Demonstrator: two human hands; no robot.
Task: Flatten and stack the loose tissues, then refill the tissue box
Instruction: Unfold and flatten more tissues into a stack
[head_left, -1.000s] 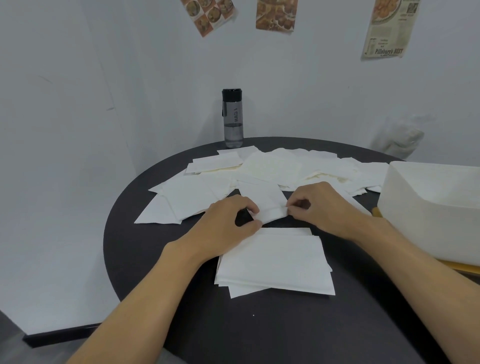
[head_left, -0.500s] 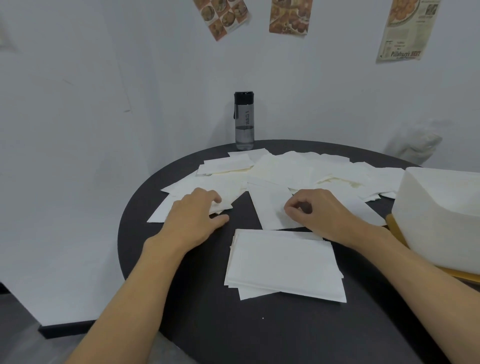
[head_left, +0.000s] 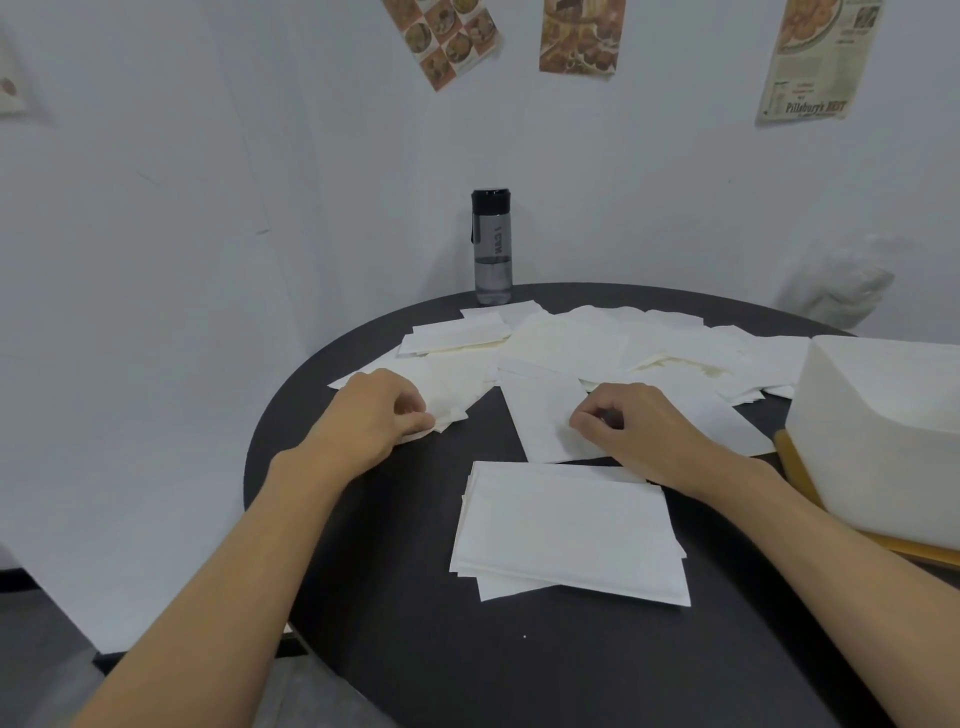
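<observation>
Loose tissues (head_left: 597, 343) cover the far half of the round black table (head_left: 415, 649), spread in an overlapping drift from about 10 o'clock round to 2 o'clock. Nearer the person, toward 6 o'clock from the table's middle, sits the stack (head_left: 566, 530) — flat white sheets piled fairly square, with a few lower edges poking out at its left and near sides. The white tissue box (head_left: 883, 431) stands at 3 o'clock on a tan base (head_left: 802, 467), partly cut off by the picture's right edge and apart from the stack.

The left hand (head_left: 379, 415) rests at 9 o'clock on the near-left fringe of the loose tissues; its thumb and curled fingers pinch the corner of the top few there. The right hand (head_left: 639, 426) lies just past the stack toward 12 o'clock, knuckles up, on a single sheet (head_left: 540, 421) that juts out of the spread toward the person. Its fingers are curled in tight with the thumb tip against them — whether they nip the sheet or only press on it cannot be told. The sheet's near edge comes just beside the stack's far edge; whether the two touch is unclear.

A dark-capped grey bottle (head_left: 492, 249) stands upright at 12 o'clock, at the table's far rim by the white wall. Food posters (head_left: 581, 36) hang on that wall above.
</observation>
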